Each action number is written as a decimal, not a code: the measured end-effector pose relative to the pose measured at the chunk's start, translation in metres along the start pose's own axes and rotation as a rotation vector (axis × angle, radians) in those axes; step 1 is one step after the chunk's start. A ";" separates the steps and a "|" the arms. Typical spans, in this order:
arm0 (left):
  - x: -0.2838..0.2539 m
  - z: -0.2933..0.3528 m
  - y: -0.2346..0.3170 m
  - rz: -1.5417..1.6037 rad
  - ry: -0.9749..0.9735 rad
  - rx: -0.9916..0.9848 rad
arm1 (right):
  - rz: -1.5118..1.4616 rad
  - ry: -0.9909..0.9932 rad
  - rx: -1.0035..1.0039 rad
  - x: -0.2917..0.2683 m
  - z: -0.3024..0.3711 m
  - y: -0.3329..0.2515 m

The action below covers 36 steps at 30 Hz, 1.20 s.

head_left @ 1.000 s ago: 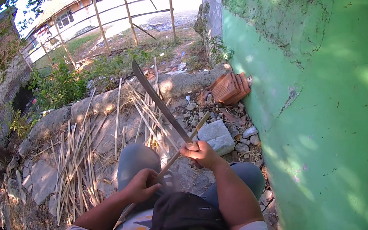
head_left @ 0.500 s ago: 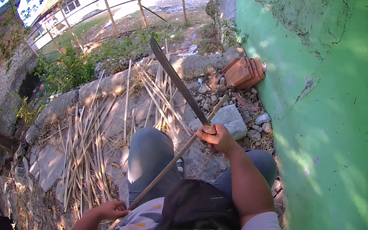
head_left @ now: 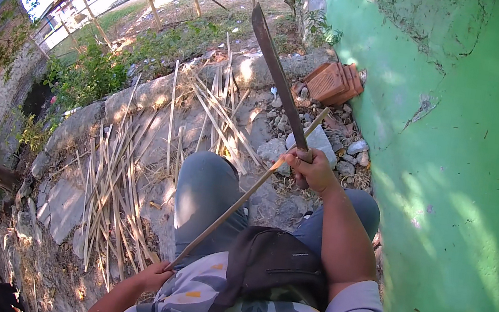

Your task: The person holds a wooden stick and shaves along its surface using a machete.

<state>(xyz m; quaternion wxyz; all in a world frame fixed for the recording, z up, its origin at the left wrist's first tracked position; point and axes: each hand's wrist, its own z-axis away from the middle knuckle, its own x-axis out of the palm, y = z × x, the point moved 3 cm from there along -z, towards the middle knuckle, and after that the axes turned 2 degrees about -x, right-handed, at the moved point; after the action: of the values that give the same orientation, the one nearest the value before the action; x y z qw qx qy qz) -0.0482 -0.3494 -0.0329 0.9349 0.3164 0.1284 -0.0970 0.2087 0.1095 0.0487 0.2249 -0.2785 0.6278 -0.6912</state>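
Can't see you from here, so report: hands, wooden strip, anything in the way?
Left hand gripping lower end of long, thin, tan wooden strip. Right hand holding dark, long-bladed metal machete, strip crossing near its handle. Angular grey stone block beyond.

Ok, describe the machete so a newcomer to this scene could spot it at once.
Find the green wall filling the right side, then look left to the person's right hand. The machete rises from there, tip toward the upper left. Unlike the paler, thinner strip running down to the left hand, it is dark and broad-bladed.
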 end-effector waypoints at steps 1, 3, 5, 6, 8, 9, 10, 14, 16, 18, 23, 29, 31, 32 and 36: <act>0.002 0.006 0.005 0.016 0.016 0.019 | 0.022 0.001 0.006 -0.001 -0.001 -0.002; 0.008 0.000 -0.014 0.148 0.007 0.077 | 0.104 0.059 -0.018 -0.001 -0.003 -0.003; 0.010 0.001 -0.006 0.238 0.036 0.167 | 0.294 0.200 -0.173 -0.007 -0.007 0.006; 0.009 0.003 0.009 0.236 0.024 0.155 | 0.293 0.206 -0.157 -0.011 -0.010 0.017; 0.010 0.010 0.027 0.289 0.005 -0.001 | 0.509 0.192 -0.389 -0.001 -0.012 0.011; 0.009 0.007 0.020 0.160 0.060 0.064 | 0.747 0.118 -0.248 -0.001 -0.007 0.003; 0.010 0.005 0.018 0.159 0.054 0.056 | 0.744 0.118 -0.237 0.004 -0.005 0.001; 0.012 0.004 0.020 0.192 0.064 -0.001 | 0.958 -0.036 -0.290 0.021 0.000 0.008; 0.010 0.000 0.026 0.161 0.056 -0.005 | 1.060 -0.063 -0.346 0.023 0.001 0.011; 0.008 0.001 0.026 0.086 0.058 0.025 | 1.150 -0.093 -0.384 0.027 0.000 0.011; 0.009 -0.001 0.021 0.024 0.146 0.087 | 1.131 -0.012 -0.333 0.015 -0.003 0.008; 0.011 0.003 0.029 -0.053 0.220 0.103 | 1.173 0.024 -0.294 0.017 0.004 0.012; 0.012 0.011 0.033 -0.102 0.312 0.135 | 1.193 -0.020 -0.297 0.024 0.005 0.012; 0.012 0.014 0.035 -0.155 0.404 0.166 | 1.249 -0.061 -0.308 0.028 0.005 0.012; 0.012 0.011 0.039 -0.219 0.486 0.212 | 1.243 -0.058 -0.338 0.021 0.001 0.018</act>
<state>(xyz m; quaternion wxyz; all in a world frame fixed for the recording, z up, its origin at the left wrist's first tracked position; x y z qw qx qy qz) -0.0247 -0.3270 -0.0065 0.8225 0.4106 0.3710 -0.1314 0.1925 0.0928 0.0329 0.5531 0.0869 0.7661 -0.3156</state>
